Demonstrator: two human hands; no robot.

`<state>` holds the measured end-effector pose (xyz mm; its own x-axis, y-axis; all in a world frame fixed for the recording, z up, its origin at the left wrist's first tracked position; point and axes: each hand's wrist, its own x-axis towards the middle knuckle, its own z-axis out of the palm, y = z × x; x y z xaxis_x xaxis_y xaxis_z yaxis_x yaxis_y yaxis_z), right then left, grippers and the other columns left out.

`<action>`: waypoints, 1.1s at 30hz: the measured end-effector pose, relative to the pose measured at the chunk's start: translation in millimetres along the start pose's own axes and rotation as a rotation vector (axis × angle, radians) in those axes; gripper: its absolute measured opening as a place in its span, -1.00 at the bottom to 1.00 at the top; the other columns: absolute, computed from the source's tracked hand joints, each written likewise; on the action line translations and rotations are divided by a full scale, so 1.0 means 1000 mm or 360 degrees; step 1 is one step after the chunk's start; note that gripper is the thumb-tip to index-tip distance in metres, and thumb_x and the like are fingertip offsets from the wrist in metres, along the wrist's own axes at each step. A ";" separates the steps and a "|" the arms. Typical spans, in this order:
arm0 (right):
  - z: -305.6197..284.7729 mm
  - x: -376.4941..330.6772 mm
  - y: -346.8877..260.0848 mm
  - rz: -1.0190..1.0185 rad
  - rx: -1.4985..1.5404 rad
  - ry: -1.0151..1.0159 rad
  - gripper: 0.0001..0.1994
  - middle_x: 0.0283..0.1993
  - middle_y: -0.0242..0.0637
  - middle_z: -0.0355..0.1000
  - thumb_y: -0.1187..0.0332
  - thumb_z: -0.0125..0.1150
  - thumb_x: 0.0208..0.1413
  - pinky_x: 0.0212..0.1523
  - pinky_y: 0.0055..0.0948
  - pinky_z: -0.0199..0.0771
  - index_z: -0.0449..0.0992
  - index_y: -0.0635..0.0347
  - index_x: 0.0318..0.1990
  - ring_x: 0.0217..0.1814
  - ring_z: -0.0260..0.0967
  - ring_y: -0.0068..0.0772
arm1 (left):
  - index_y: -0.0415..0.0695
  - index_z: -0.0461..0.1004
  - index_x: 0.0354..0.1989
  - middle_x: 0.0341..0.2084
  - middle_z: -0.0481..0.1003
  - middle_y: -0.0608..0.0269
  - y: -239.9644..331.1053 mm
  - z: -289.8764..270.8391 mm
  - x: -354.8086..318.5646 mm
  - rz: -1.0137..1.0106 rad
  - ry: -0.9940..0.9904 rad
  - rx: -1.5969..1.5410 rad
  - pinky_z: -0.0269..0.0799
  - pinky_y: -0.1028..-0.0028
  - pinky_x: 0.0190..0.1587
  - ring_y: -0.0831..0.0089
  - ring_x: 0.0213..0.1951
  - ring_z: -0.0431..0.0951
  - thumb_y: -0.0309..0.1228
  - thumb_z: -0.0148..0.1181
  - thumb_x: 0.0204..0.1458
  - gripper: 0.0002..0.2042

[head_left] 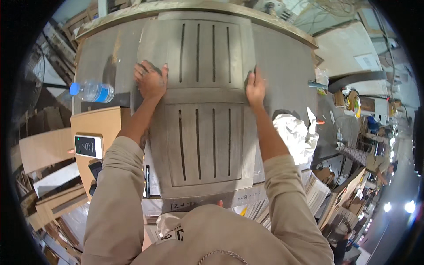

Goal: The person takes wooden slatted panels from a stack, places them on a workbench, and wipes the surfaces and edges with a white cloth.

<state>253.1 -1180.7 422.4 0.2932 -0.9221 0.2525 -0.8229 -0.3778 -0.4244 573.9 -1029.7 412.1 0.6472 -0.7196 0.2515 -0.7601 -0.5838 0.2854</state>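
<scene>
A grey-brown wooden door panel (205, 95) lies in front of me, with two recessed fields of dark upright slots. Along its left edge rests my left hand (152, 81), its fingers spread and slightly bent, the thumb apart from them beside the panel. My right hand (255, 88) is at the opposite edge, thumb over the border and fingers along the outer side; its fingertips are a little blurred. Both hands are level with the lower part of the upper slotted field. Under the panel is a grey worktable (282, 66).
A water bottle (92, 92) with a blue cap lies left, above a cardboard box (97, 121) bearing a phone-like device (88, 146). Crumpled white plastic (295, 139) sits to the right. A wooden rail (198, 6) borders the far edge. A pen (147, 181) lies near my left sleeve.
</scene>
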 end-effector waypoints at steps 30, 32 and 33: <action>-0.090 -0.278 -0.037 0.0223 -0.0833 -0.0178 -0.52 -0.24 0.05 0.38 0.10 0.14 0.09 -0.39 -0.21 0.57 0.30 0.43 -0.10 -0.21 0.42 0.01 | -0.28 0.43 -0.03 -0.46 0.55 -0.03 -0.087 -0.212 -0.383 -0.0383 -0.0618 -0.1245 0.46 0.36 -0.30 0.17 -0.41 0.59 -0.28 0.10 0.13 -0.66; -0.088 -0.274 -0.039 0.0226 -0.0862 -0.0192 -0.52 -0.26 0.03 0.39 0.12 0.13 0.08 -0.42 -0.26 0.58 0.32 0.47 -0.12 -0.23 0.43 -0.03 | -0.28 0.44 -0.04 -0.46 0.54 -0.03 -0.089 -0.204 -0.386 -0.0300 -0.0527 -0.1203 0.45 0.37 -0.30 0.18 -0.42 0.58 -0.28 0.10 0.12 -0.66; -0.087 -0.271 -0.040 0.0321 -0.0853 -0.0304 -0.50 -0.22 0.10 0.39 0.10 0.14 0.07 -0.33 -0.21 0.57 0.29 0.48 -0.11 -0.19 0.44 0.00 | -0.28 0.44 -0.05 -0.47 0.54 -0.03 -0.091 -0.201 -0.389 -0.0203 -0.0451 -0.1157 0.45 0.38 -0.30 0.19 -0.43 0.58 -0.28 0.11 0.12 -0.67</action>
<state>164.3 -907.9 446.7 0.1470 -0.9887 0.0308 -0.9875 -0.1449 0.0625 402.9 -621.4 474.2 0.6130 -0.7890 -0.0414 -0.3888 -0.3469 0.8535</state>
